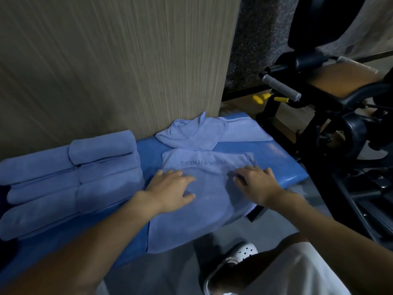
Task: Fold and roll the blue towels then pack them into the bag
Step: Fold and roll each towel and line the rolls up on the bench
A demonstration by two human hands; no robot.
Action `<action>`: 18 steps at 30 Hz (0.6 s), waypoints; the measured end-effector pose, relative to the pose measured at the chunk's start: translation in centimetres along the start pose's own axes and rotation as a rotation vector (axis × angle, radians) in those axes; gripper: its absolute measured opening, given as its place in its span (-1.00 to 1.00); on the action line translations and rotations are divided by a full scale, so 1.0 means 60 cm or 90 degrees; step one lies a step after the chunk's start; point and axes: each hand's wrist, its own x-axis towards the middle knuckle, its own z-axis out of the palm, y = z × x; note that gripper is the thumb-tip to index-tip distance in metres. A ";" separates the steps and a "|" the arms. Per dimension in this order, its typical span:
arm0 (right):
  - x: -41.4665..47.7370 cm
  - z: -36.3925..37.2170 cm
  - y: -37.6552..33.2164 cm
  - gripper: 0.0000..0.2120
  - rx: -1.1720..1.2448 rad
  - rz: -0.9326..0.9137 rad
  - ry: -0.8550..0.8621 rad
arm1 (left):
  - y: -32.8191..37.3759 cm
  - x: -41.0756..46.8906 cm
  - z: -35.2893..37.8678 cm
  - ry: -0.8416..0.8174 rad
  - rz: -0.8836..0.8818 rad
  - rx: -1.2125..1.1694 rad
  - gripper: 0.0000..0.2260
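Blue terry towels, rolled into tight logs (72, 179), sit stacked at the far left of the glossy blue padded surface (282, 167), tucked against the pale wood-grain wall panel (106, 71). They are probably parked there so they hold their roll, clear of the working area.

Moving right, the left hand (172, 188) lies flat with fingers spread. It presses on a light blue towel with dark lettering (204, 211), which is laid out across the surface with its near edge hanging over the front. The right hand (257, 184) is flat too, fingers extended on the cloth's right side, and neither hand grips anything. My read: they're smoothing it so the fold comes out square.

Behind it, a crumpled blue towel (191, 135) waits in a heap by the panel. Far right stands a black gym machine with a grey grip (348, 128). No bag in sight, so packing looks some way off.
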 end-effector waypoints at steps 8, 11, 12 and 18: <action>0.065 0.016 -0.037 -0.56 0.097 -0.097 0.044 | -0.002 0.010 0.016 0.004 0.059 -0.007 -0.29; 0.106 0.010 -0.068 -0.48 0.172 -0.127 -0.042 | -0.003 0.010 0.017 0.000 0.039 0.024 -0.23; 0.121 0.012 -0.077 -0.51 0.165 -0.127 -0.072 | -0.003 0.009 0.016 -0.002 0.030 0.024 -0.23; 0.180 0.021 -0.094 -0.52 0.025 -0.098 -0.174 | -0.005 0.010 0.018 -0.021 0.015 0.012 -0.22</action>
